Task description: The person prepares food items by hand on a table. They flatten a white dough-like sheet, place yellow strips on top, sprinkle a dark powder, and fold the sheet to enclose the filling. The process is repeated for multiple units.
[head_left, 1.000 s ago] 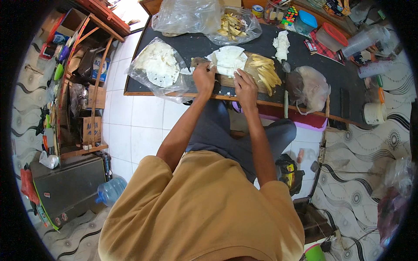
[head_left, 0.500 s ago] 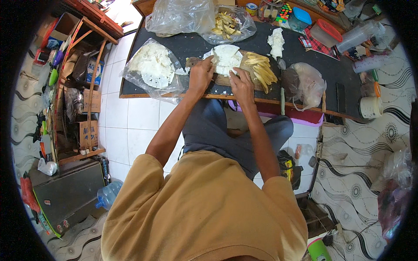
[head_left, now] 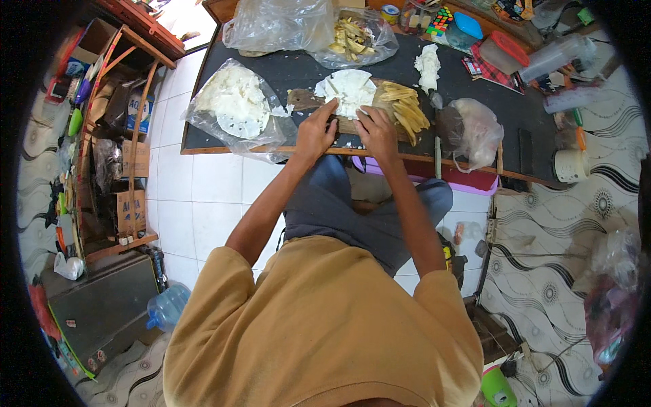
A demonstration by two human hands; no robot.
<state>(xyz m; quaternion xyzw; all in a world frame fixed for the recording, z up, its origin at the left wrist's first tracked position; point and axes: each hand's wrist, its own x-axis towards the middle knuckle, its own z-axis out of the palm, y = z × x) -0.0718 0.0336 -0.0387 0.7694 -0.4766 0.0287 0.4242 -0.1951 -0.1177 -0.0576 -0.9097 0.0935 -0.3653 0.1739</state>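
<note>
A thin white round wrapper (head_left: 347, 87) lies on a wooden board (head_left: 305, 100) at the table's near edge. My left hand (head_left: 316, 134) is at the wrapper's near left edge, fingers bent and closed on it. Beside it, my right hand (head_left: 378, 134) presses curled fingertips onto the near right edge. What lies under my fingers is hidden. Pale yellow strips (head_left: 408, 112) are heaped at the board's right end. To the left, a stack of white wrappers (head_left: 237, 102) rests on an opened clear plastic bag (head_left: 278, 139).
At the back stand a bag of yellow strips (head_left: 352, 41) and a large clear bag (head_left: 278, 27). Rightward are a crumpled white piece (head_left: 427, 68), a tied plastic bag (head_left: 475, 132), a dark phone-like slab (head_left: 525, 150) and lidded tubs (head_left: 503, 54). A wooden rack (head_left: 135, 136) stands left.
My left hand has moved down and slightly right, from the wrapper's left side to its near edge. My right hand stays almost in place. The wrapper's near edge looks folded in.
</note>
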